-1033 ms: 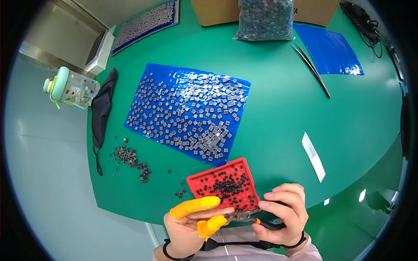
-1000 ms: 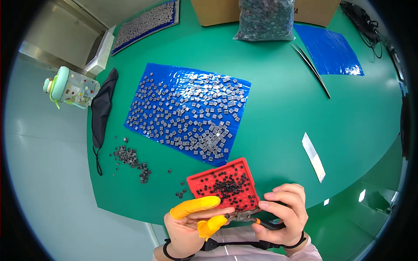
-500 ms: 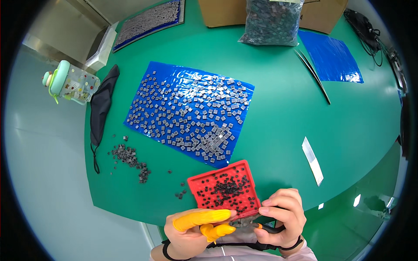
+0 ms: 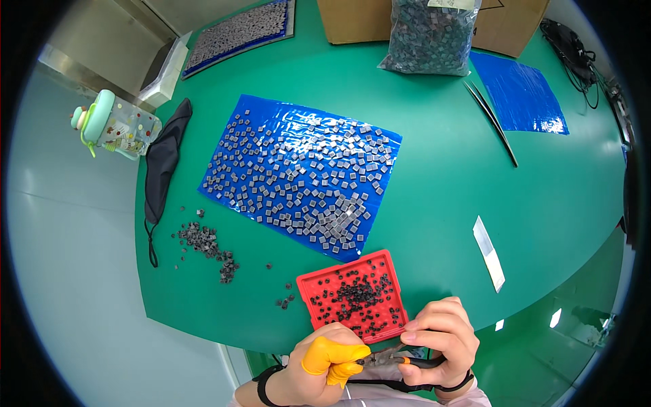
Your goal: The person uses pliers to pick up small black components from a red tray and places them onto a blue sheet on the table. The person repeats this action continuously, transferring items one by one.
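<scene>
Just this side of the red square plastic tray (image 4: 344, 266), I see the right hand (image 4: 444, 339) clasping black-and-orange-handled metal pliers (image 4: 424, 362) while the left hand (image 4: 312, 372), in yellow rubber finger covers (image 4: 325, 351), pinches a tiny black piece (image 4: 360, 362) that an off-centre squeeze might fling away.

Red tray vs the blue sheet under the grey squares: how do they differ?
The red tray has a raised rim; the blue sheet is flat.
The red tray looks smaller than the blue sheet.
The red tray holds small black pieces; the blue sheet carries grey squares.
Shared: both bear many small pieces.
</scene>
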